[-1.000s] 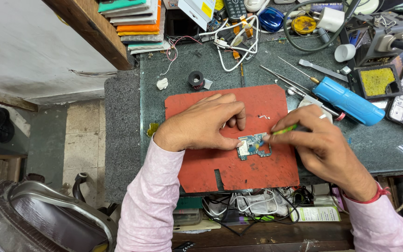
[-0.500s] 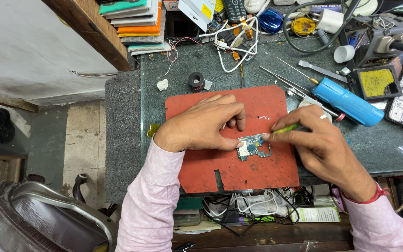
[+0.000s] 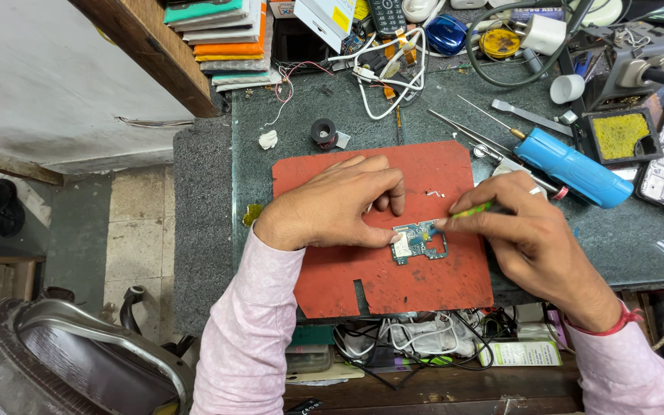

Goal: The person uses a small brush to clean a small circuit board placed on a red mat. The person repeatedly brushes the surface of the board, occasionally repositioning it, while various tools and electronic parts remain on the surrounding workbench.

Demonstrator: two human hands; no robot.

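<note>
Circuit board flat on red mat. Left hand fingers pressed together, pinning its edge. Right hand fingers pinching green-handled tool, tip on board.

An electronics repair workshop: around the red rubber work mat lie a blue desoldering pump, tangled white cables and a yellow soldering sponge

A single view from a camera worn on the person's head, looking almost straight down onto a dark workbench. It sits fairly close: both forearms enter from the bottom edge, and the left hand and right hand meet near the centre over a red mat. The bench's far clutter runs along the top edge; floor tiles and a chair fill the left side.
</note>
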